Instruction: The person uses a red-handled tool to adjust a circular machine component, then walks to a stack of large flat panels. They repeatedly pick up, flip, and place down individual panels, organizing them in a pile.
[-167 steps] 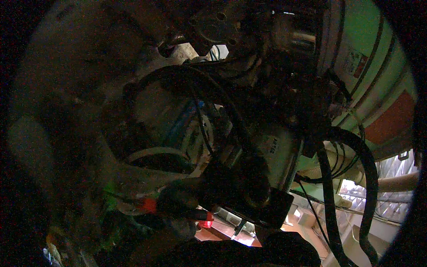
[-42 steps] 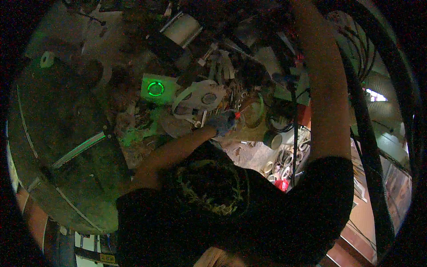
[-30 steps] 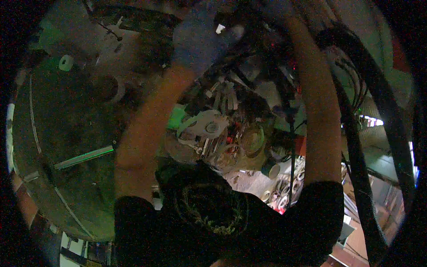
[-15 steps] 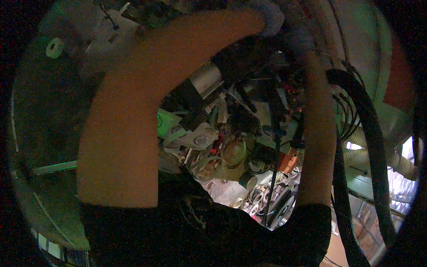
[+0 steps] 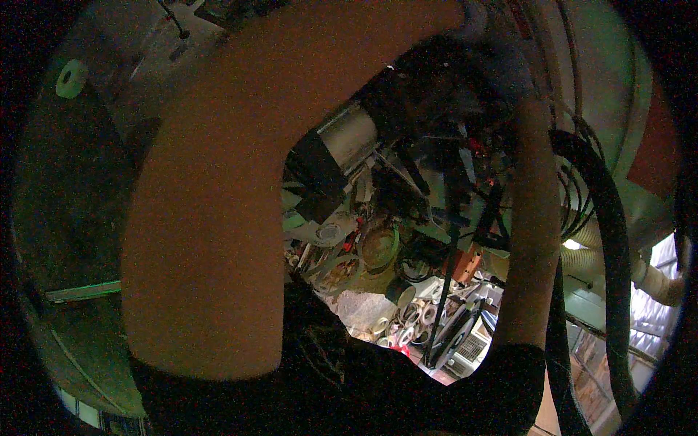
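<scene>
Both my bare forearms reach up to the top of the head view, out of dark short sleeves. My left hand, in what looks like a greyish glove, is partly cut off at the upper edge. Just below and right of it is my right hand, also greyish and very dim. The two are close together beside a dark hose or cable. Darkness and blur hide the fingers of both hands, so I cannot make out what they hold or touch.
Between my arms lies a cluttered heap with a metal cylinder, a round dish, an orange block and several tape rolls. A thick black hose hangs at the right, near a ribbed beige duct. A pale roll is at the left.
My left arm appears larger and its hand lies farther right and nearer the upper edge. The surroundings have shifted a little in the picture.
</scene>
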A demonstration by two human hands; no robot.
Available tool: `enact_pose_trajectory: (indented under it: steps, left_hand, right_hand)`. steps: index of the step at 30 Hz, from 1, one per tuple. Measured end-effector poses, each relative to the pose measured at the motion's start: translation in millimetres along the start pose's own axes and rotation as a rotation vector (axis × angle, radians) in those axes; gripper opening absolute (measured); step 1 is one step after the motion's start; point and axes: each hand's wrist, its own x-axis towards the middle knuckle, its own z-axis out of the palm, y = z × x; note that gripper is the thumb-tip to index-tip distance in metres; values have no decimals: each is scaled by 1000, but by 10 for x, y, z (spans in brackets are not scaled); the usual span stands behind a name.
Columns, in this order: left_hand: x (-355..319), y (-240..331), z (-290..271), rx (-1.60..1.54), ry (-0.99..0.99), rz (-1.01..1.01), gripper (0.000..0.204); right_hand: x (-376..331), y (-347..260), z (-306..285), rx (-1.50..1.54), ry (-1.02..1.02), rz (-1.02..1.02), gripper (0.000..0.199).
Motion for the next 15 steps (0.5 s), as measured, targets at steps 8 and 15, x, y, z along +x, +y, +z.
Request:
enact_pose_trajectory:
  steps: [8, 15]
  left_hand:
    - [190, -109, 89, -39, 19, -47, 22]
    - [877, 46, 423, 720, -507, -881, 28]
  right_hand:
    - [-26, -10, -4, 4, -27, 44, 39]
    - [-97, -72, -42, 9, -43, 82, 39]
